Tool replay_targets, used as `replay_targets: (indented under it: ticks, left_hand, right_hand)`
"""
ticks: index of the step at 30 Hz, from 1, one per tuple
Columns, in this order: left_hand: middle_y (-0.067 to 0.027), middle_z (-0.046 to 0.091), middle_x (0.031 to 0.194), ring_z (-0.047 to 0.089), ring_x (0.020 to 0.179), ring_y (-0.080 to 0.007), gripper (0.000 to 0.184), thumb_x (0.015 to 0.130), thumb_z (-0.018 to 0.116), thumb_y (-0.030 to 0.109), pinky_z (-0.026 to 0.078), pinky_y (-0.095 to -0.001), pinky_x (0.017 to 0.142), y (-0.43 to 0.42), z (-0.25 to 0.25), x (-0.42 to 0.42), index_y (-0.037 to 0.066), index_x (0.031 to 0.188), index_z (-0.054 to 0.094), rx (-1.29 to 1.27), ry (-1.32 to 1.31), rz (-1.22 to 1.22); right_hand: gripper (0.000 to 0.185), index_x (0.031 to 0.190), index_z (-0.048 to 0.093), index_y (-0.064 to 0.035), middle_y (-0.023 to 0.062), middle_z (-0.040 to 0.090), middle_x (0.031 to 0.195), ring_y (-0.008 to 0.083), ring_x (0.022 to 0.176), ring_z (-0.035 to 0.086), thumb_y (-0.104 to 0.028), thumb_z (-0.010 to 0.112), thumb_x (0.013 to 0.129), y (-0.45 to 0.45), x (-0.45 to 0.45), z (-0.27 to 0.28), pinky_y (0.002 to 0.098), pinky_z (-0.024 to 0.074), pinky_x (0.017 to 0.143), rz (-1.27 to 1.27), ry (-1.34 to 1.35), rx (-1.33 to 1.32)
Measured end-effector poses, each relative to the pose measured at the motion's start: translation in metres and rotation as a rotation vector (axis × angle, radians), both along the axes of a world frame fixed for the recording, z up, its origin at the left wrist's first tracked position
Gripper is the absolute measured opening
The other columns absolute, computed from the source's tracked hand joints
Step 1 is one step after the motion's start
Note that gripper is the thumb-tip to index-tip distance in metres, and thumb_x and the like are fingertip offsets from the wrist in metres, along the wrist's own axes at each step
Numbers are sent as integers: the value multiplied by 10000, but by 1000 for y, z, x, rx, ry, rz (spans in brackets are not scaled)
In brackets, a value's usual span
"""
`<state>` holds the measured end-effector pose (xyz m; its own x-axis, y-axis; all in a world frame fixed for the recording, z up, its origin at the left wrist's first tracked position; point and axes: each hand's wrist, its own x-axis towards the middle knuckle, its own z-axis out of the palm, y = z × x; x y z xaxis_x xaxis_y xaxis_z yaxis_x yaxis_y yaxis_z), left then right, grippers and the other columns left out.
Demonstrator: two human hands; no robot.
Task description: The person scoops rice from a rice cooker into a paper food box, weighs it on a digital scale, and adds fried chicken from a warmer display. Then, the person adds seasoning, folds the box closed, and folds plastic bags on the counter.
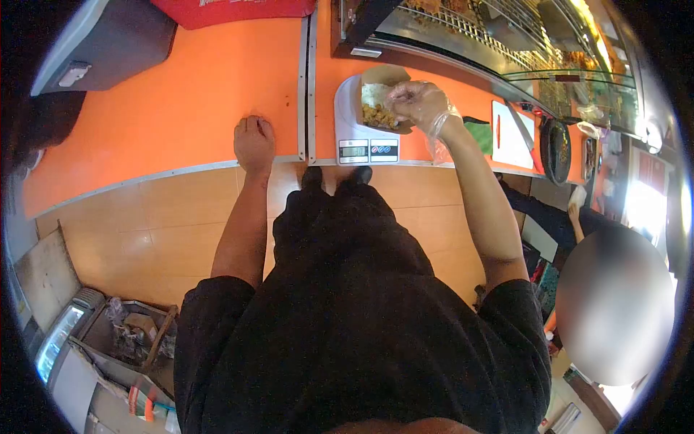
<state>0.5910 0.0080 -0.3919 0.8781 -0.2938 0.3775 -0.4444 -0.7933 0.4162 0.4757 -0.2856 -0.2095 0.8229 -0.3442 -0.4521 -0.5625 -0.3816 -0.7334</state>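
My left hand [254,142] is bare and rests on the orange counter near its front edge. Its fingers are curled in and nothing shows in them. A clear plastic glove covers my right hand [421,105], which hovers at the right side of an open cardboard box [387,74]. Its fingers are pinched together over the food; whatever is between them is hidden. Inside the box lie white rice [373,92] and chopped, golden-brown fried pieces [377,116]. The box sits on a white digital kitchen scale [347,119] with a lit display, too small to read surely.
Behind the scale stands a glass-fronted display case [463,43] with fried food on racks. To the right are a white cutting board [512,134], a knife [524,130] and a black pan [555,150]. A grey machine [108,43] stands at left. Another person [557,217] is at right.
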Motion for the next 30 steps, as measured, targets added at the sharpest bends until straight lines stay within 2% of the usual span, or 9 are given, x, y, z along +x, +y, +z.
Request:
replay_targets:
  ticks: [5, 7, 8, 11, 13, 20, 23, 26, 30]
  left_hand:
    - [-172, 605, 855, 584, 822, -365, 208, 873, 540, 203, 494, -468, 713, 1, -5, 0, 10, 856, 615, 2, 24, 11]
    - [-172, 603, 854, 583, 819, -365, 204, 871, 543, 205, 495, -467, 710, 0, -5, 0, 14, 855, 614, -2, 13, 13]
    - [-172, 602, 854, 582, 815, -365, 201, 870, 546, 206, 496, -466, 707, 0, -6, -1, 17, 855, 613, -5, 3, 15]
    - [-167, 600, 855, 582, 814, -363, 193, 868, 547, 209, 496, -468, 702, 1, -6, -1, 29, 859, 615, 3, 22, 17]
    - [-166, 598, 855, 582, 812, -362, 190, 869, 545, 208, 494, -469, 698, 2, -4, -1, 31, 859, 615, -5, 11, 2]
    - [-166, 597, 859, 577, 799, -361, 197, 874, 539, 203, 489, -474, 686, 0, 0, -2, 23, 831, 606, -16, -19, 11]
    - [-165, 597, 858, 578, 804, -359, 209, 879, 535, 205, 490, -471, 691, -1, -3, 0, 16, 830, 607, 8, 0, 11]
    - [-167, 598, 858, 579, 811, -359, 215, 882, 533, 205, 490, -467, 694, -1, -1, -1, 9, 832, 607, 32, 13, 15]
    - [-170, 596, 856, 578, 813, -362, 201, 874, 538, 201, 490, -469, 694, 1, -2, 0, 17, 827, 605, -5, 10, -4]
  right_hand:
    - [182, 959, 683, -39, 42, 638, 716, 112, 632, 600, -160, 673, 823, -9, 1, -14, 280, 500, 584, 61, -22, -72]
    - [189, 997, 698, -134, 103, 689, 901, 209, 845, 650, -208, 685, 824, -8, 5, -11, 329, 513, 793, 258, 127, -412]
    - [189, 997, 698, -134, 103, 689, 901, 209, 845, 650, -208, 685, 824, -9, 5, -6, 329, 513, 793, 256, 126, -412]
    - [222, 1036, 695, -117, 82, 697, 929, 178, 775, 643, -264, 621, 888, -16, 6, 30, 313, 523, 720, 182, 117, -353]
    - [275, 1056, 687, -76, 50, 702, 959, 118, 684, 613, -285, 559, 932, -19, 1, 60, 265, 515, 632, -72, -60, -22]
    - [317, 1129, 651, -60, 20, 695, 988, 55, 615, 563, -296, 548, 944, -37, -18, 87, 219, 485, 549, -173, -34, -24]
    - [298, 1119, 639, -47, 59, 680, 1008, 91, 563, 572, -261, 509, 957, -2, -10, 69, 237, 453, 475, -21, 147, -71]
    - [294, 1108, 640, -33, 146, 680, 1016, 200, 683, 665, -235, 567, 907, -1, 4, 10, 331, 524, 558, 405, 196, -453]
    - [327, 1066, 645, -22, 212, 662, 1016, 351, 869, 659, -136, 672, 760, 3, 19, -19, 413, 536, 752, 548, 388, -707]
